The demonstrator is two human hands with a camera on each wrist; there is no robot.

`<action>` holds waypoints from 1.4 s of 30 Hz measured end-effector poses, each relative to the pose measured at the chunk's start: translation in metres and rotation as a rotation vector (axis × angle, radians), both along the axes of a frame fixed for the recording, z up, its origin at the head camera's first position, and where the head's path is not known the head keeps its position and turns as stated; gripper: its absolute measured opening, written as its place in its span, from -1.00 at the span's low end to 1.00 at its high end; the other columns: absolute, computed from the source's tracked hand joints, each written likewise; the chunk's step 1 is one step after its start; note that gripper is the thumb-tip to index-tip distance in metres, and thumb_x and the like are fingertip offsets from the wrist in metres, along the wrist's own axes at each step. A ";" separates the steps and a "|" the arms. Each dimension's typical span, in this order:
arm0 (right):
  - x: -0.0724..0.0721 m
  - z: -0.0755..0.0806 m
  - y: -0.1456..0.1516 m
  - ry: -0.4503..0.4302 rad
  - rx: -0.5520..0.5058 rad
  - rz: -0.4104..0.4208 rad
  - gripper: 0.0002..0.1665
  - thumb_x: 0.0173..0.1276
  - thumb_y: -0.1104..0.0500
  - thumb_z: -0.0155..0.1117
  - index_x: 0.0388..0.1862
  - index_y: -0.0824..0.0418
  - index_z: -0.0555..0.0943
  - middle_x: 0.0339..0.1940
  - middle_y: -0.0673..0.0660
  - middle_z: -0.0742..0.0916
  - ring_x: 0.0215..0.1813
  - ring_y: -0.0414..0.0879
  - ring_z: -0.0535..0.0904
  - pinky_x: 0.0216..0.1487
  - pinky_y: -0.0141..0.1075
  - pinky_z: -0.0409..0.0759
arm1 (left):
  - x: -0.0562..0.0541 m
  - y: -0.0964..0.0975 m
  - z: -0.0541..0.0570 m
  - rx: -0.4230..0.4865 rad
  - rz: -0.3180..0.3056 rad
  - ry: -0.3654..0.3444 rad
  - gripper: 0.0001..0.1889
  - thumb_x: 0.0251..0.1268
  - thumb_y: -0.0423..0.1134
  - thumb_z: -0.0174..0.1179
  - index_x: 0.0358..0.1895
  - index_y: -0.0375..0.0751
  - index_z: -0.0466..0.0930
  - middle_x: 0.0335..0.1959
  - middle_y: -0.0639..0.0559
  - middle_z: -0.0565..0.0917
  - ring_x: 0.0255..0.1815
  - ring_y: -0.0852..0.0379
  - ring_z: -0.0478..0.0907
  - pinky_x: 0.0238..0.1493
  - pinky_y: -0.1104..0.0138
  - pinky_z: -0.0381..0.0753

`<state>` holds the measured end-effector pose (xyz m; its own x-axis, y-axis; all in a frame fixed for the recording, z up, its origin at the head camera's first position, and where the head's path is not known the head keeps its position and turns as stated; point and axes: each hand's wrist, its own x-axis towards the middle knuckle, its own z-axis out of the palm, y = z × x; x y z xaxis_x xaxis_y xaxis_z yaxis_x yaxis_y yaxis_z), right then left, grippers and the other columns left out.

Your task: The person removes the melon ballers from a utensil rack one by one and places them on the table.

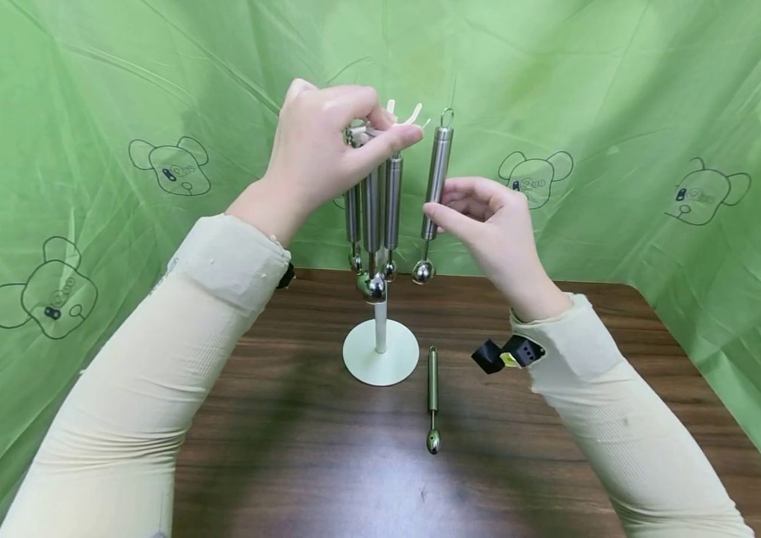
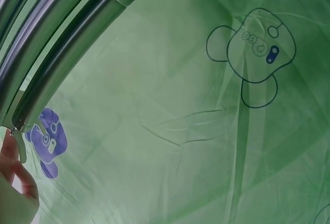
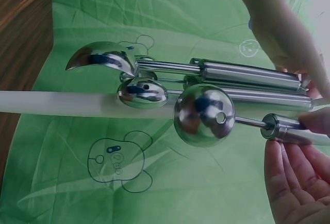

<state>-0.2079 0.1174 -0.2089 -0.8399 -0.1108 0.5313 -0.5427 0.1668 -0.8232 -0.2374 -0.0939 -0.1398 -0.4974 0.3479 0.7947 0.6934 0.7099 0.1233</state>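
a metal scoop is pinched by the fingers of the right hand beside a white stand whose top is gripped by those of the left hand.

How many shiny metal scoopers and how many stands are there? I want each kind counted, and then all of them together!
White stand: 1
Metal melon ballers: 5 (3 seen hanging on the stand, 1 in the right hand, 1 lying on the table)
Total: 6
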 end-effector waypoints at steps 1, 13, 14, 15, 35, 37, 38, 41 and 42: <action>0.001 0.000 0.001 -0.002 0.001 -0.003 -0.69 0.26 0.27 0.41 -0.04 0.37 0.67 -0.39 -0.14 0.76 -0.38 -0.23 0.69 -0.23 -0.39 0.67 | 0.000 0.000 0.000 0.002 0.009 0.001 -0.58 0.24 0.21 0.27 -0.37 -0.11 0.69 -0.40 0.16 0.78 -0.47 0.26 0.50 -0.11 0.28 0.17; 0.018 -0.008 0.013 -0.058 0.048 -0.032 -0.71 0.26 0.25 0.42 -0.06 0.35 0.67 -0.40 -0.15 0.77 -0.44 -0.22 0.68 -0.29 -0.38 0.68 | 0.002 -0.004 -0.002 0.010 -0.004 -0.040 -0.63 0.28 0.19 0.25 -0.30 -0.06 0.72 -0.32 0.20 0.79 -0.31 0.30 0.62 -0.02 0.28 0.18; 0.019 -0.010 0.015 -0.065 0.050 -0.034 -0.71 0.26 0.25 0.42 -0.06 0.35 0.68 -0.40 -0.15 0.77 -0.44 -0.21 0.68 -0.29 -0.38 0.68 | 0.002 -0.005 -0.003 0.014 -0.010 -0.045 -0.63 0.28 0.18 0.25 -0.30 -0.05 0.72 -0.31 0.20 0.79 -0.30 0.30 0.63 0.00 0.28 0.19; 0.020 -0.012 0.016 -0.071 0.051 -0.036 -0.71 0.26 0.25 0.42 -0.06 0.34 0.68 -0.41 -0.15 0.77 -0.45 -0.22 0.68 -0.30 -0.38 0.67 | 0.002 -0.005 -0.003 0.018 -0.014 -0.049 -0.64 0.29 0.18 0.25 -0.30 -0.05 0.72 -0.31 0.20 0.79 -0.30 0.30 0.63 0.01 0.28 0.19; 0.032 -0.075 0.045 -0.273 0.005 -0.088 -0.71 0.26 0.24 0.42 -0.07 0.35 0.65 -0.42 -0.14 0.76 -0.49 -0.21 0.67 -0.28 -0.35 0.68 | -0.004 -0.007 -0.010 0.080 -0.165 -0.004 -0.74 0.29 0.01 0.29 -0.31 -0.11 0.75 -0.27 0.10 0.81 -0.25 0.20 0.71 -0.01 0.26 0.45; 0.033 -0.082 0.047 -0.286 0.021 -0.103 -0.68 0.27 0.23 0.42 -0.05 0.38 0.64 -0.42 -0.16 0.75 -0.49 -0.22 0.68 -0.27 -0.34 0.69 | -0.004 -0.008 -0.010 0.084 -0.167 -0.003 -0.74 0.29 0.01 0.30 -0.32 -0.11 0.75 -0.27 0.09 0.81 -0.24 0.20 0.72 -0.01 0.27 0.45; 0.033 -0.086 0.048 -0.295 0.028 -0.108 -0.66 0.27 0.22 0.42 -0.04 0.39 0.64 -0.43 -0.17 0.75 -0.48 -0.22 0.68 -0.26 -0.34 0.69 | -0.004 -0.008 -0.010 0.090 -0.167 -0.011 -0.74 0.28 0.01 0.31 -0.32 -0.11 0.74 -0.27 0.10 0.81 -0.24 0.20 0.72 -0.01 0.28 0.46; 0.034 -0.095 0.049 -0.320 0.055 -0.118 -0.62 0.27 0.20 0.42 -0.02 0.42 0.63 -0.44 -0.20 0.74 -0.48 -0.22 0.69 -0.25 -0.32 0.69 | -0.002 -0.008 -0.008 0.098 -0.148 -0.049 -0.73 0.27 0.02 0.32 -0.32 -0.11 0.74 -0.27 0.11 0.81 -0.23 0.22 0.70 -0.04 0.31 0.49; 0.035 -0.098 0.049 -0.328 0.065 -0.120 -0.61 0.27 0.19 0.42 -0.02 0.42 0.63 -0.45 -0.20 0.73 -0.48 -0.22 0.68 -0.25 -0.32 0.69 | -0.002 -0.008 -0.008 0.098 -0.140 -0.058 -0.73 0.27 0.03 0.31 -0.31 -0.12 0.74 -0.26 0.11 0.81 -0.22 0.22 0.70 -0.05 0.32 0.51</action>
<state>-0.1730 0.1668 -0.3072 -0.9738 -0.0252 0.2260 -0.2242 0.2710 -0.9361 -0.2391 -0.1015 -0.1478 -0.4956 0.3395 0.7995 0.7744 0.5896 0.2297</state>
